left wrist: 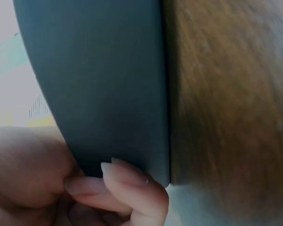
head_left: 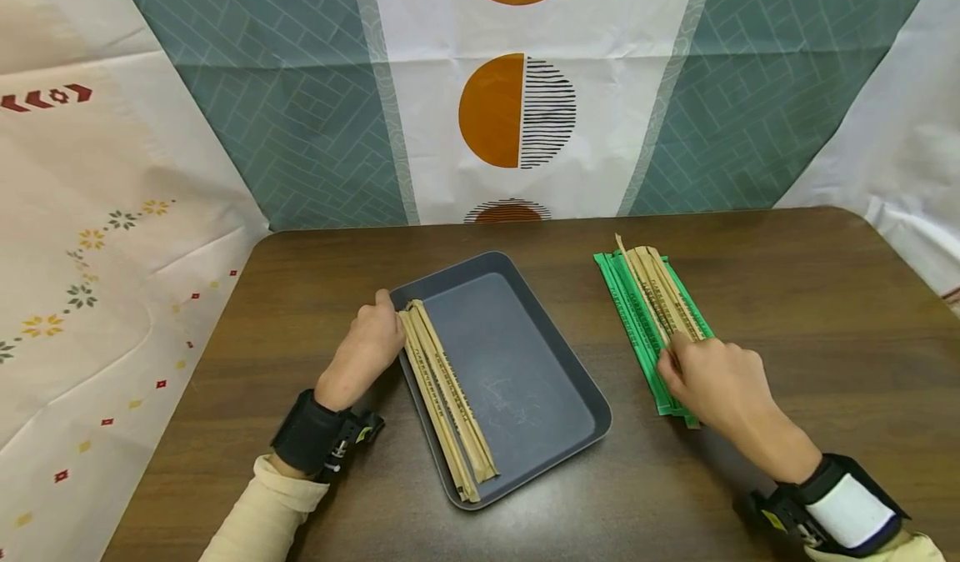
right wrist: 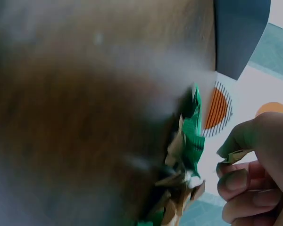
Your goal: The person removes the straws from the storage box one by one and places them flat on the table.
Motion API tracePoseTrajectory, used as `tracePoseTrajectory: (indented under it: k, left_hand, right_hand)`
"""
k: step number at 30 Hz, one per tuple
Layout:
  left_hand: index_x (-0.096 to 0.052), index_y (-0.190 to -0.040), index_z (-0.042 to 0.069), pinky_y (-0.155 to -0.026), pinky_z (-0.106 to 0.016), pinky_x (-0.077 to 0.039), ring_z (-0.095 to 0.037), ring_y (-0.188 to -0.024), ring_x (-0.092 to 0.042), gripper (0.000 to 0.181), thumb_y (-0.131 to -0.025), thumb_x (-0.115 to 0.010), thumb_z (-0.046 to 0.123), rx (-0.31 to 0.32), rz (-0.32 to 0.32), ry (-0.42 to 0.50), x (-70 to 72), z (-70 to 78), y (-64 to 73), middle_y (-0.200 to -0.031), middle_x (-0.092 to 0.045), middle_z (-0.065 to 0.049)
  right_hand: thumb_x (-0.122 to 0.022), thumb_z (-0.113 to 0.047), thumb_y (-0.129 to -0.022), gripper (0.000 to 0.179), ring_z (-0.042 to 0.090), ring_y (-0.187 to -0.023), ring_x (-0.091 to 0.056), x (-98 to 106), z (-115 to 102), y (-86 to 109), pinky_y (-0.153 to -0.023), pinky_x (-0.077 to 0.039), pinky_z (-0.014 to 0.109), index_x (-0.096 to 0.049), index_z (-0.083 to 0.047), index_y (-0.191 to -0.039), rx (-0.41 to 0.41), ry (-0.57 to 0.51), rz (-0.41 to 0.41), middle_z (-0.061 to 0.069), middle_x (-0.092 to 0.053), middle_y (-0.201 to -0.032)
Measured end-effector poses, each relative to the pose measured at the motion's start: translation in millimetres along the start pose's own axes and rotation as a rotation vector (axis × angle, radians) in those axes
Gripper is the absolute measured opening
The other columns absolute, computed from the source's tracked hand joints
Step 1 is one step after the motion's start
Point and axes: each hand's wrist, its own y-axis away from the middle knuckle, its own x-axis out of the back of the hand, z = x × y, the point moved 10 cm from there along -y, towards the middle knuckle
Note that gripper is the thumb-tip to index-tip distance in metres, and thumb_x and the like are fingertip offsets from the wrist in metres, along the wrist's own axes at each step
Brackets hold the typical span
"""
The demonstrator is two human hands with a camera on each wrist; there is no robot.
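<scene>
A dark grey tray (head_left: pixel 517 387) lies at an angle on the table, with several tan paper-wrapped chopstick packets (head_left: pixel 450 403) along its left side. My left hand (head_left: pixel 367 341) grips the tray's rim near its far left corner; in the left wrist view the fingers (left wrist: pixel 132 188) curl at the tray's corner. To the right of the tray is a pile of green packets (head_left: pixel 633 328) with tan packets on top. Over the near part of this pile, my right hand (head_left: pixel 720 378) pinches a tan packet (right wrist: pixel 238 156) between thumb and forefinger. That packet's far end is raised and slightly apart from the others.
The brown wooden table (head_left: pixel 337 504) carries the tray and the pile, with bare wood between them. Behind its far edge hangs a patterned cloth (head_left: pixel 420 128) in teal and white. A white printed cloth (head_left: pixel 97 337) hangs at the left.
</scene>
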Motion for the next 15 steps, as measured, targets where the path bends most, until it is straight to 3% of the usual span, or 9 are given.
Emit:
tracePoseTrajectory:
  k: [3,8,11,15]
  left_hand:
    - [-0.047,-0.109,-0.020,-0.039,-0.025,-0.010,-0.009,-0.035,-0.013,0.024,-0.094,-0.036,-0.005,0.081,-0.060,0.103,-7.3,-7.2,-1.5,-0.045,-0.017,0.002]
    - [-0.036,-0.126,-0.019,-0.036,-0.025,-0.016,-0.012,-0.034,-0.022,0.036,-0.096,-0.032,-0.001,0.290,-0.214,0.273,-26.1,-24.0,-2.5,-0.045,-0.026,-0.002]
    - [-0.032,-0.130,-0.018,-0.037,-0.026,-0.017,-0.013,-0.035,-0.023,0.039,-0.096,-0.031,0.001,0.328,-0.251,0.294,-30.0,-26.4,-2.1,-0.046,-0.028,-0.003]
    - [-0.036,-0.126,-0.019,-0.037,-0.026,-0.016,-0.013,-0.034,-0.022,0.036,-0.096,-0.032,0.000,0.301,-0.231,0.262,-27.3,-24.4,-2.3,-0.045,-0.027,-0.003]
  right_hand:
    - [-0.053,-0.013,-0.081,0.031,0.013,-0.034,-0.026,0,2,-1.0,-0.031,-0.016,0.027,-0.036,-0.015,-0.054,0.006,0.003,0.014,-0.005,-0.023,-0.042]
    - [-0.052,-0.013,-0.080,0.032,0.013,-0.035,-0.027,-5,3,-1.5,-0.031,-0.019,0.027,-0.035,-0.016,-0.053,-0.008,-0.003,-0.044,-0.005,-0.024,-0.043]
    - [-0.054,-0.018,-0.085,0.037,0.014,-0.035,-0.032,-11,4,-0.5,-0.031,-0.023,0.030,-0.036,-0.015,-0.052,-0.029,0.005,-0.124,-0.003,-0.029,-0.043]
    - [-0.056,-0.030,-0.088,0.041,0.017,-0.034,-0.036,-16,4,0.6,-0.029,-0.028,0.033,-0.040,-0.014,-0.054,-0.038,0.023,-0.178,0.000,-0.036,-0.043]
